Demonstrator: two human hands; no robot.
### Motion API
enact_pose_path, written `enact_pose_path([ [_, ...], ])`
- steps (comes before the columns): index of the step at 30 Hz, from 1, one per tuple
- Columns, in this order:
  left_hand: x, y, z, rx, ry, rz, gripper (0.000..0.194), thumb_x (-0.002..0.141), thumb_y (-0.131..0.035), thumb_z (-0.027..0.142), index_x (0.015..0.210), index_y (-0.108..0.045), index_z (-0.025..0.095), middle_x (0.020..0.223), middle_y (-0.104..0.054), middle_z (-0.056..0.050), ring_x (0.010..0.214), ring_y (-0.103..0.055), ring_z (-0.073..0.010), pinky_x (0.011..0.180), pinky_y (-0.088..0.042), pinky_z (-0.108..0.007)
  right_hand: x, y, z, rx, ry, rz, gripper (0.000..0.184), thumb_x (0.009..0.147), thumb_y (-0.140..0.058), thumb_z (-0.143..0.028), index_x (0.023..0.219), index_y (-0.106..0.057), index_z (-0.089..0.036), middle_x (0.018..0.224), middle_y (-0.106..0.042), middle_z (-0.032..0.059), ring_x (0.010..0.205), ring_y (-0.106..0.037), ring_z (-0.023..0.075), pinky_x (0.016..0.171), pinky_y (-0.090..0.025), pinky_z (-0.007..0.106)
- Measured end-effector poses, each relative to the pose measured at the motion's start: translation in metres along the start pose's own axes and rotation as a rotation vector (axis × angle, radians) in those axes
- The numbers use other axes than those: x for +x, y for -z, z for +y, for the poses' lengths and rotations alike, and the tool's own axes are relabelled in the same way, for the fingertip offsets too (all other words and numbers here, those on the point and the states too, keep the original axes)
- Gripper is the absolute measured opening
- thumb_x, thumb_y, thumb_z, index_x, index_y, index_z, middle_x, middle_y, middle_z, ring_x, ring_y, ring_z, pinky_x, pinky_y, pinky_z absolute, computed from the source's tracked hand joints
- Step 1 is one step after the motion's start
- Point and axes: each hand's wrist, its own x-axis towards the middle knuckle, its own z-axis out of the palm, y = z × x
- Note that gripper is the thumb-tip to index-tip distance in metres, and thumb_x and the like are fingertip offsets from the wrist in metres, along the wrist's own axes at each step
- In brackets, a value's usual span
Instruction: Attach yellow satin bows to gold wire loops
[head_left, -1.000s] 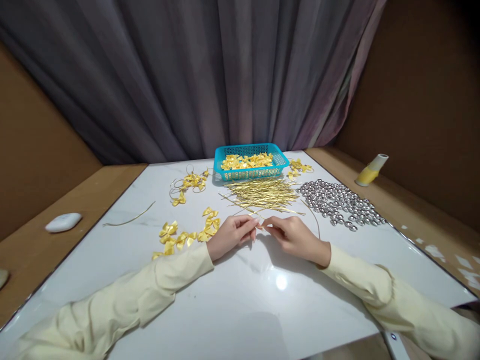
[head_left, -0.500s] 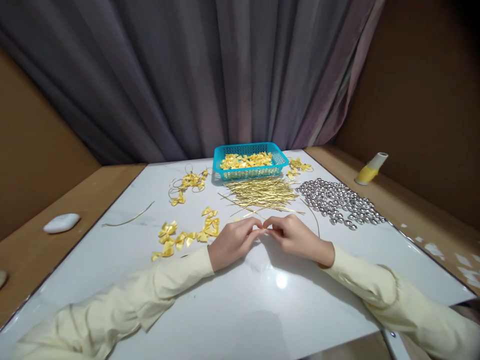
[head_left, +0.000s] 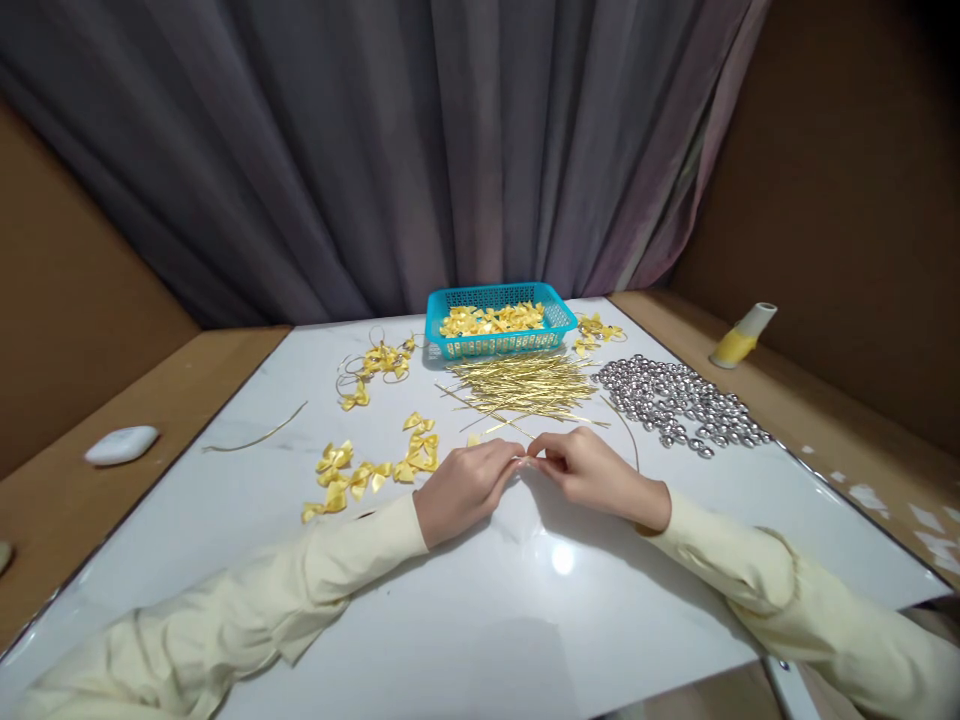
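Observation:
My left hand (head_left: pixel 466 490) and my right hand (head_left: pixel 600 475) meet fingertip to fingertip above the white table (head_left: pixel 450 630). Both are closed in a pinch; what sits between the fingertips is too small and covered to name. Just beyond the fingers lies a pile of gold twist ties (head_left: pixel 525 385), with a few loose ends reaching toward my knuckles. A small yellow piece (head_left: pixel 473 440) peeks out behind my left hand. Several yellow ribbon bows (head_left: pixel 372 476) are spread to the left of that hand. To the right of my right hand curves a thin cord (head_left: pixel 628 430).
A blue basket (head_left: pixel 491 346) of yellow bows stands at the back. Silver oval beads (head_left: pixel 675 400) are heaped at right. Bows with cord loops (head_left: pixel 382 362) lie at back left, another cord (head_left: pixel 259 440) below. A white mouse-like object (head_left: pixel 122 446) and a yellow-white tube (head_left: pixel 742 337) flank the table.
My left fingers have shifted slightly and straightened, and the yellow piece behind them shows a little more. My right hand has barely moved.

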Motion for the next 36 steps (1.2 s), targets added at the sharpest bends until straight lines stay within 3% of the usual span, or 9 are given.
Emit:
enact_pose_path([
  [13,-0.005,-0.006,-0.003,0.219,-0.057,-0.051,0.025,0.091,-0.031,0.021,0.095,-0.055,0.015,0.071,-0.058,-0.004,0.065,-0.056,-0.0156,0.058,-0.042,-0.025,-0.001,0.000,-0.001,-0.022,-0.001,-0.037,0.020,0.073,-0.046,-0.010,0.083,-0.063,-0.015,0.048,-0.044,-0.0040,0.046,-0.037,0.0081,0.048,-0.025,0.019],
  [19,-0.005,-0.006,-0.004,0.137,-0.035,-0.067,0.024,0.090,-0.032,0.020,0.097,-0.055,0.015,0.073,-0.058,-0.005,0.067,-0.056,-0.0158,0.062,-0.042,-0.026,-0.001,0.000,-0.001,-0.043,-0.009,-0.044,0.019,0.075,-0.047,-0.014,0.084,-0.064,-0.016,0.048,-0.045,-0.0030,0.046,-0.038,0.0087,0.049,-0.025,0.020],
  [24,0.001,-0.001,-0.001,-0.143,0.123,-0.035,0.026,0.090,-0.035,0.021,0.088,-0.061,0.014,0.077,-0.062,-0.004,0.070,-0.056,-0.0137,0.066,-0.040,-0.023,-0.001,0.001,0.002,-0.067,-0.017,-0.029,0.020,0.078,-0.047,-0.020,0.087,-0.065,-0.017,0.049,-0.049,-0.0017,0.046,-0.038,0.0093,0.050,-0.026,0.020],
  [29,0.007,0.002,-0.003,-0.382,0.436,-0.069,0.027,0.083,-0.045,0.030,0.083,-0.066,0.014,0.060,-0.059,0.001,0.048,-0.044,-0.0090,0.048,-0.033,-0.020,-0.001,0.005,0.002,-0.084,-0.038,-0.025,0.021,0.078,-0.045,-0.018,0.085,-0.066,-0.018,0.050,-0.051,-0.0009,0.045,-0.038,0.0093,0.050,-0.026,0.021],
  [32,0.010,0.002,-0.005,-0.538,0.552,-0.064,0.026,0.078,-0.050,0.033,0.081,-0.067,0.014,0.066,-0.063,-0.001,0.054,-0.050,-0.0110,0.051,-0.036,-0.020,0.000,0.006,0.001,-0.081,-0.047,-0.008,0.021,0.079,-0.045,-0.019,0.086,-0.066,-0.018,0.052,-0.054,-0.0004,0.046,-0.040,0.0094,0.050,-0.026,0.021],
  [36,0.012,0.002,-0.004,-0.648,0.595,-0.044,0.023,0.074,-0.054,0.032,0.077,-0.068,0.014,0.073,-0.065,-0.002,0.065,-0.055,-0.0138,0.057,-0.040,-0.021,0.000,0.007,-0.002,-0.068,-0.083,0.013,0.022,0.081,-0.046,-0.026,0.086,-0.066,-0.017,0.046,-0.049,-0.0029,0.042,-0.035,0.0084,0.048,-0.024,0.021],
])
